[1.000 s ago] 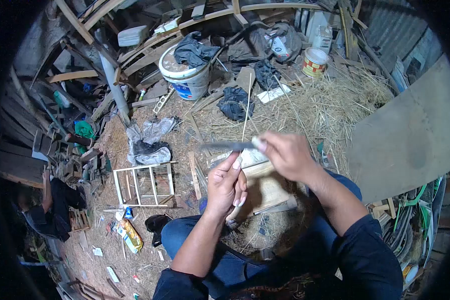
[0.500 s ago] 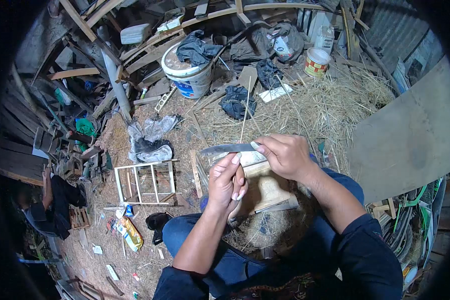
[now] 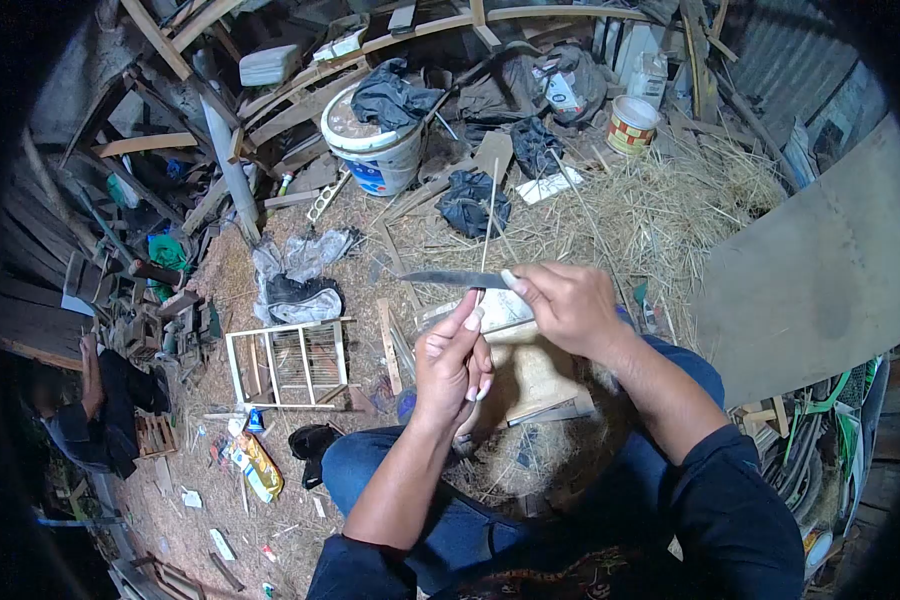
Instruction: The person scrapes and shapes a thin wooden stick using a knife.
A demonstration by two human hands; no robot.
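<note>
My left hand [image 3: 452, 368] is closed round a thin light stick [image 3: 490, 222], which points up and away from me. In my right hand [image 3: 567, 308] is a knife [image 3: 448, 279], its blade pointing left and crossing the stick just above my left fingertips. Below my hands a pale wooden block [image 3: 535, 375] sits between my legs. The lower end of the stick is hidden by my left hand.
A small wooden frame with thin bars [image 3: 288, 366] lies on the left. Beyond are a white bucket [image 3: 375, 165], black plastic [image 3: 473, 204] and straw [image 3: 670, 205]. A large board [image 3: 810, 270] leans at right. Another person [image 3: 105, 405] sits at far left.
The knife and my right hand have shifted slightly; the blade, blurred a second ago, is now sharp and tilts a little down to the right. My left hand still grips the stick.
</note>
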